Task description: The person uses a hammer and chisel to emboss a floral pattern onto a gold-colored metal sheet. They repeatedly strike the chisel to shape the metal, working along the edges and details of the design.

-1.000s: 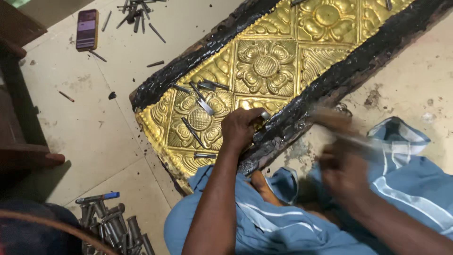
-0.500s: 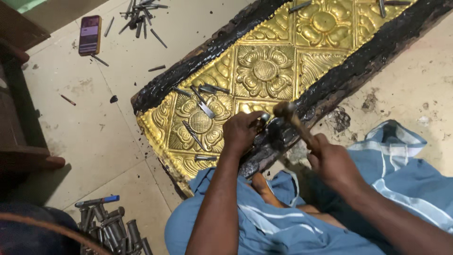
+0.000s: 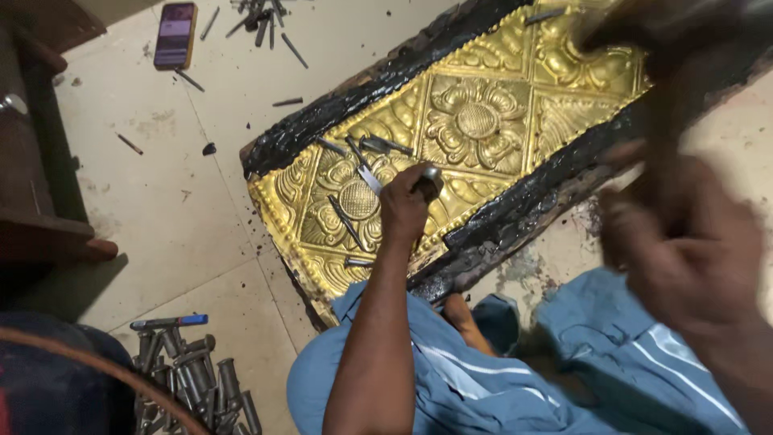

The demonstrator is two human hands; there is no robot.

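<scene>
A gold embossed metal sheet (image 3: pixel 475 121) with flower patterns lies on a black pitch-covered board (image 3: pixel 515 213) on the floor. My left hand (image 3: pixel 405 203) grips a steel punch (image 3: pixel 431 181) held upright on the sheet near its lower edge. My right hand (image 3: pixel 684 250) is raised close to the camera and blurred, gripping a hammer's wooden handle (image 3: pixel 668 97) whose head (image 3: pixel 644 24) is up at the top right. Several loose punches (image 3: pixel 354 161) lie on the sheet beside my left hand.
A pile of steel punches (image 3: pixel 189 374) lies at the lower left with a blue pen-like tool (image 3: pixel 169 321). More punches (image 3: pixel 258 20) and a phone (image 3: pixel 175 34) lie at the top left. Dark wooden furniture (image 3: pixel 40 201) stands along the left edge. My blue trousers (image 3: pixel 564 370) fill the bottom.
My right hand has swung the hammer up from the punch head toward the camera. The left hand keeps the punch in place on the sheet.
</scene>
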